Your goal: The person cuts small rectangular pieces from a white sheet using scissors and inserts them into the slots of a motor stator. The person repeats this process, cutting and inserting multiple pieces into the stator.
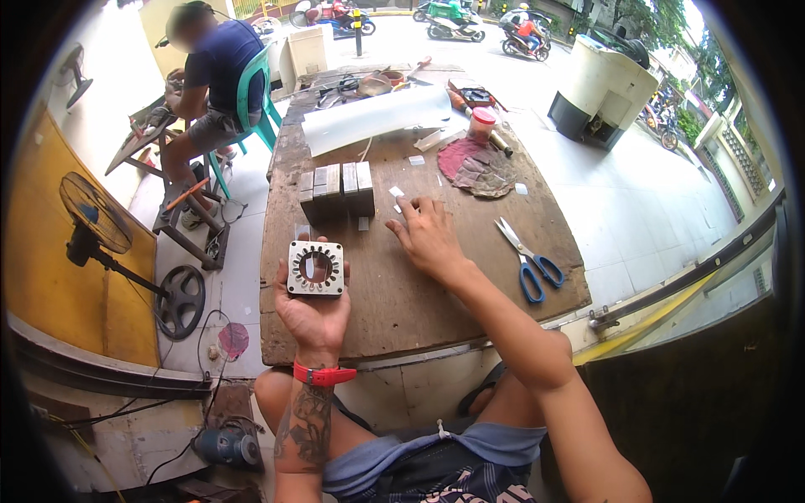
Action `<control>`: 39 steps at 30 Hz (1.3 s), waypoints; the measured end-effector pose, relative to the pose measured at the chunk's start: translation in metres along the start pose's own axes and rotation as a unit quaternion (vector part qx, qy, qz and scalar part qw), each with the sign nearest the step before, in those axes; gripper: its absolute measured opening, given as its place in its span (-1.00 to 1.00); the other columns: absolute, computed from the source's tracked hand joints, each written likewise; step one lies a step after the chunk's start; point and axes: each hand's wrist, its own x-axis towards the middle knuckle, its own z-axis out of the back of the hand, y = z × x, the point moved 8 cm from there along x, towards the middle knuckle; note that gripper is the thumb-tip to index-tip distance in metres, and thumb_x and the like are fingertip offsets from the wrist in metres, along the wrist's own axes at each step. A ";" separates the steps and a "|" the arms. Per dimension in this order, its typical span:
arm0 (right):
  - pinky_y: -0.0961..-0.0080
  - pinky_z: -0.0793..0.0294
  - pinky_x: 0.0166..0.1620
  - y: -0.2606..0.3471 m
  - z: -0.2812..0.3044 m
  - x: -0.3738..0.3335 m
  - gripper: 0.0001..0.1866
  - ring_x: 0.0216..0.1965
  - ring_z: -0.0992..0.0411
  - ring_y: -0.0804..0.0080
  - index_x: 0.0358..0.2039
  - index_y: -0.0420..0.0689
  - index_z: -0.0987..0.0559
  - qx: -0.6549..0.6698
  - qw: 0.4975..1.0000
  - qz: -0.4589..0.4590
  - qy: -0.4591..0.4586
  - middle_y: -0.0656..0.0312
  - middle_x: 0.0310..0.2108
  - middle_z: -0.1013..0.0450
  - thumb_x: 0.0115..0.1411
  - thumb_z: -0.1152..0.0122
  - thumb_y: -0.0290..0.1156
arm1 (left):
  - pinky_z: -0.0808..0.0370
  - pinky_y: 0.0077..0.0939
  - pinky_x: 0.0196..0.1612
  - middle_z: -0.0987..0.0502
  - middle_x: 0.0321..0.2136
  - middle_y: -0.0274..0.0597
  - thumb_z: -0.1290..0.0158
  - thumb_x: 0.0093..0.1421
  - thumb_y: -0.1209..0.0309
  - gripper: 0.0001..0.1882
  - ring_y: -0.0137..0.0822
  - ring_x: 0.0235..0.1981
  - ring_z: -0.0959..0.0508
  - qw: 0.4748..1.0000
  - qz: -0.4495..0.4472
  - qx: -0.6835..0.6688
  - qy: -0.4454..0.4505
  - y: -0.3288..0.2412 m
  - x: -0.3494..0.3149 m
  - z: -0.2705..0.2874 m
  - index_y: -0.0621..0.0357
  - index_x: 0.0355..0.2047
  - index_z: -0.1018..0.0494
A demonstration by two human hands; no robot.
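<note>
The left hand (pixel 314 312) is cupped palm-up over the near edge of the wooden tabletop (pixel 402 293), fingers curled around a square metal motor core (pixel 315 268) with a round toothed hole in its middle. The core rests flat in the palm, face up, thumb at its 3 o'clock edge. A red wristband (pixel 324 375) sits on that wrist.

The right hand (pixel 428 236) lies on the tabletop at about 2 o'clock from the core, fingers spread and pointing toward 11 o'clock, grasping nothing. Its fingertips reach among small white paper strips (pixel 396 192) scattered on the wood; whether a fingertip presses one of them is too small to tell.

Just beyond the core, at 12 o'clock, a row of similar metal blocks (pixel 338 191) stands side by side. At 3 o'clock from the right hand, blue-handled scissors (pixel 527 260) lie closed, handles toward the near edge. Farther off, at 1 o'clock, a reddish cloth (pixel 474 166) is spread out with a small red-capped jar (pixel 481 122) just behind it, and a large white sheet (pixel 377 116) lies across the far half of the tabletop.

Well apart, at 10 o'clock, another person (pixel 210 84) sits on a green chair (pixel 256 96).
</note>
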 end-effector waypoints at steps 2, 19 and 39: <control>0.08 -0.34 0.18 -0.008 -0.011 0.005 -0.62 0.07 -0.42 0.07 0.03 -0.07 -0.64 -0.109 0.992 0.028 0.056 0.07 -0.08 -0.52 0.42 -0.15 -0.08 | -0.36 -0.02 0.32 -0.51 0.22 0.00 0.09 0.47 0.06 -0.43 -0.15 0.25 -0.47 0.999 0.015 -0.012 0.045 -0.002 0.000 -0.010 0.14 0.33 -0.38; 0.22 -0.35 0.12 -0.016 0.017 -0.046 -0.71 -0.06 -0.50 0.17 0.03 0.07 -0.69 0.148 0.972 -0.030 0.180 0.20 -0.21 -0.54 0.30 -0.33 -0.26 | -0.14 0.29 0.49 -0.23 0.41 0.27 -0.01 0.42 -0.01 -0.43 0.34 0.44 -0.18 0.988 0.099 -0.072 0.092 0.022 -0.015 -0.027 0.06 0.28 -0.38; 0.42 -0.57 -0.13 0.034 0.068 -0.064 -0.69 -0.22 -0.58 0.36 0.00 -0.15 -0.63 0.367 0.930 0.026 0.011 0.15 -0.24 -0.59 0.24 -0.39 -0.60 | -0.29 0.07 0.43 -0.38 0.32 0.11 0.05 0.45 -0.08 -0.48 0.18 0.35 -0.37 0.994 0.059 0.012 0.090 0.041 -0.027 -0.027 -0.02 0.19 -0.37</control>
